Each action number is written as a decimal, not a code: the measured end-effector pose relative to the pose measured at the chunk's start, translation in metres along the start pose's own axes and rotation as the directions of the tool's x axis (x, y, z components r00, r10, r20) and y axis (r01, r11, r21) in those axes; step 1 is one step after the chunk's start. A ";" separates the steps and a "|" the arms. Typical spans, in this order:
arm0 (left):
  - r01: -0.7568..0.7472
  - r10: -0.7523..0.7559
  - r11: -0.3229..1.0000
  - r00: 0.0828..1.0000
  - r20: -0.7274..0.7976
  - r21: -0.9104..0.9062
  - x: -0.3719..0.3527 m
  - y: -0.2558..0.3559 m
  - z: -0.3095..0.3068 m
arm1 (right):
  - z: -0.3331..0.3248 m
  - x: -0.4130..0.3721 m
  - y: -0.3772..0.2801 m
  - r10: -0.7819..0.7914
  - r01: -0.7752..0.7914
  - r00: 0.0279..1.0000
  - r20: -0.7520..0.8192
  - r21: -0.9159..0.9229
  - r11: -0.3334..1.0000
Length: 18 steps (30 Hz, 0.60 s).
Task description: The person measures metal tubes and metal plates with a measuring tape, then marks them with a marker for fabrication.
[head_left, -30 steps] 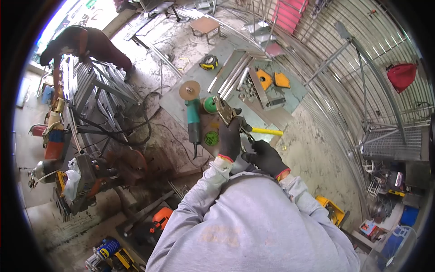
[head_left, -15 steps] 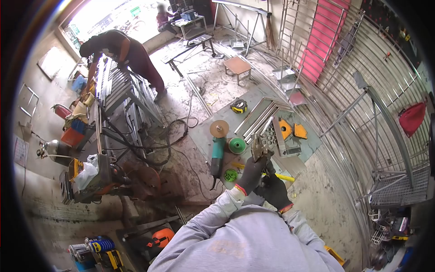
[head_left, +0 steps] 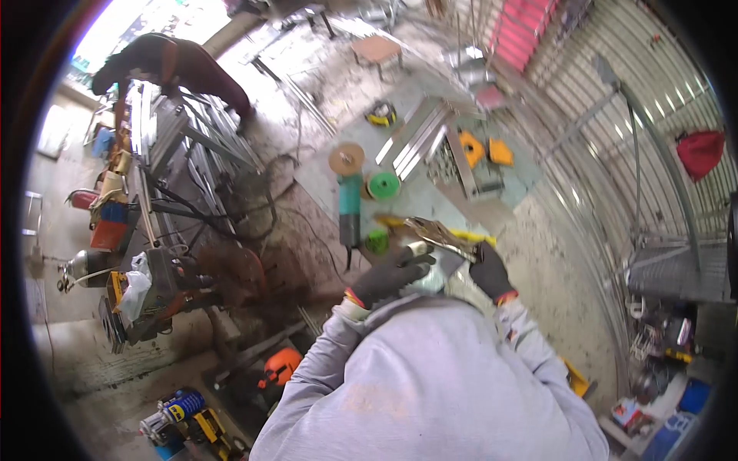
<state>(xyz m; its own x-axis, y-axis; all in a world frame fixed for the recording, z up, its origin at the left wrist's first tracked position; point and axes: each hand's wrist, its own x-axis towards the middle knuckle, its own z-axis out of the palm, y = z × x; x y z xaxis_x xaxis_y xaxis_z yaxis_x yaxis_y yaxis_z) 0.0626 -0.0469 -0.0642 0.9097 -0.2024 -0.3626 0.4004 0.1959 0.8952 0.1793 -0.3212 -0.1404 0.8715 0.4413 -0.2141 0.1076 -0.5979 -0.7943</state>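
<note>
Metal locking pliers (head_left: pixel 440 234) lie slantwise in front of my chest, with the jaws toward the upper left. My right hand (head_left: pixel 490 273), in a dark glove, closes round their right end. Just left of and below the pliers, my left hand (head_left: pixel 392 276) is gloved too, its fingers bent toward the right. A small silvery piece (head_left: pixel 420 248) shows at its fingertips, too blurred to name. Beyond my hands, a teal angle grinder (head_left: pixel 350 196) with a brown disc (head_left: pixel 347 158) lies beside a green round spool-like item (head_left: pixel 382 185).
A grey sheet (head_left: pixel 323 173) on the floor bears metal strips (head_left: pixel 423 142), yellow magnet-like blocks (head_left: pixel 500 151) and a tape measure (head_left: pixel 380 114). A co-worker (head_left: pixel 184 65) bends over a metal rack at upper left. Metal grilles (head_left: pixel 584 165) stand at right.
My hands have moved apart and lower, left hand to the left, right hand to the right. The pliers have turned from upright to slanting. The view has shifted, and the surroundings sit higher and further left.
</note>
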 end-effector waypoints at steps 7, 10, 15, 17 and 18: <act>0.142 0.117 0.922 0.786 -0.607 0.361 -0.064 -0.063 -0.031 | -0.019 0.014 -0.031 -0.403 0.394 0.913 0.070 -0.414 0.821; 0.277 0.155 0.861 0.655 -0.740 0.425 -0.073 -0.039 -0.040 | -0.011 0.031 -0.028 -0.406 0.432 0.899 0.165 -0.487 0.759; 0.328 0.472 0.724 0.406 -0.782 0.607 -0.050 -0.046 -0.073 | -0.010 0.048 -0.023 -0.464 0.494 0.857 0.224 -0.616 0.614; 0.373 0.588 0.639 0.327 -0.739 0.673 -0.029 -0.047 -0.086 | -0.008 0.054 -0.018 -0.495 0.517 0.838 0.232 -0.629 0.581; 0.392 0.569 0.640 0.335 -0.751 0.660 -0.016 -0.038 -0.087 | -0.006 0.057 -0.015 -0.524 0.535 0.819 0.236 -0.645 0.546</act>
<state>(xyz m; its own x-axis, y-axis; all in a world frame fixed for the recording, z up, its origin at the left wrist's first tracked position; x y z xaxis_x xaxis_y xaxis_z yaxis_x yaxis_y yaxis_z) 0.0424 0.0323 -0.1151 0.6156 0.7640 0.1931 0.5405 -0.5877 0.6021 0.2303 -0.2907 -0.1370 0.5443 0.8321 0.1066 0.8335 -0.5219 -0.1816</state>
